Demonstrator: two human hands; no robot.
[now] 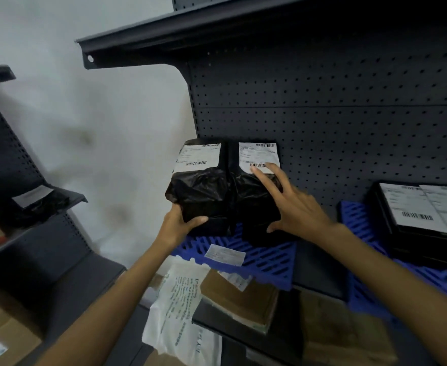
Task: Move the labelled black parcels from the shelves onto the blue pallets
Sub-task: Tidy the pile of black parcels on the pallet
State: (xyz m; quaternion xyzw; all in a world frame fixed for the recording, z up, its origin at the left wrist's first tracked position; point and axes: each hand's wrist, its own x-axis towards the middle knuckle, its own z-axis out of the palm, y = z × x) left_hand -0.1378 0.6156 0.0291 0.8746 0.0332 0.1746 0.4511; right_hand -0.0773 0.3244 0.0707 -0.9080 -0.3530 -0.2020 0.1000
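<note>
Two black parcels sit side by side on the blue pallet (264, 262), backs toward the perforated rear panel (349, 107) of the dark shelving. The left parcel (201, 186) carries a white label (198, 157) up top, and the left hand (177, 223) has it by the near lower corner, thumb pressed across the front of the plastic, fingers tucked underneath and out of sight. The right parcel (254, 196) touches its neighbour along the middle seam, and the right hand (296, 204) lies spread on top of it, palm down, fingers splayed and nothing clenched, the forefinger reaching onto the barcode of its own label (259, 156). Whether the left parcel rests fully on the pallet or is lifted a touch at the gripped corner, the blur makes hard to call.

A loose slip of paper (225, 254) lies on the pallet slats just in front of them. Further right, a second blue pallet (359, 228) holds a stack of flat black parcels (415, 223) with labels facing up. Below the pallet edge, a white printed bag (180, 313) and a brown cardboard box (238, 297) overlap on the lower shelf. Off to the left, another labelled black parcel (40, 202) lies on a separate shelf (77, 198)
</note>
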